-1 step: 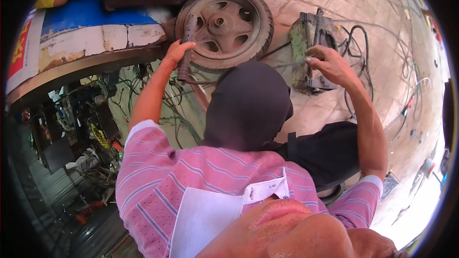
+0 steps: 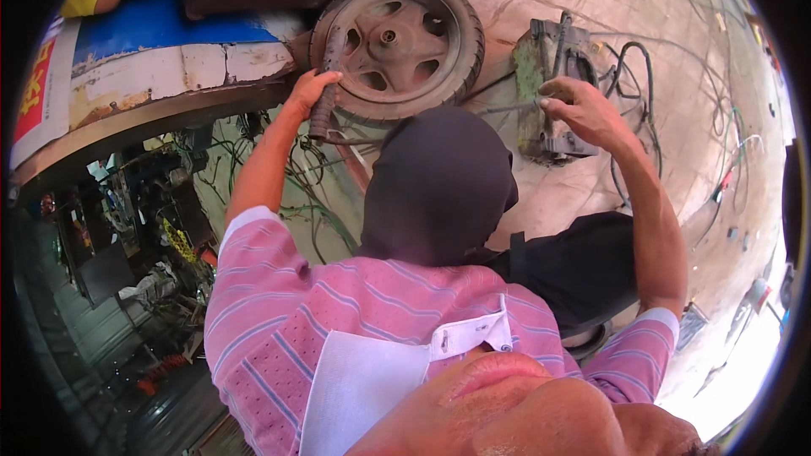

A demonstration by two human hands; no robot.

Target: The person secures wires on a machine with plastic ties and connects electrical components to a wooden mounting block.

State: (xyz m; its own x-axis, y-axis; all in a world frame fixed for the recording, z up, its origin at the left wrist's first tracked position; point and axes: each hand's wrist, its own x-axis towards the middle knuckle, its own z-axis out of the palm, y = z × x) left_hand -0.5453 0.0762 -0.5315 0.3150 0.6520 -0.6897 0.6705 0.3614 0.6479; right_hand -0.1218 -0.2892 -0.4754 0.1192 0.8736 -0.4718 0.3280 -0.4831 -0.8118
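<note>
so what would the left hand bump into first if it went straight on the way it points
Likely the wheel, just past the tube the left hand grips, though the depth between them is unclear.

Worn on the person's head, the wide fisheye camera looks steeply down and forward, with the chin [image 2: 541,409] and pink striped shirt [image 2: 338,304] very near the lens at the bottom. Past the dark-clad knee [image 2: 439,194], farther off, it takes in the left hand [image 2: 312,96], the right hand [image 2: 585,114], the wheel [image 2: 388,61] and the floor [image 2: 583,194], bending straight edges toward its rounded, blackened rim.
</note>
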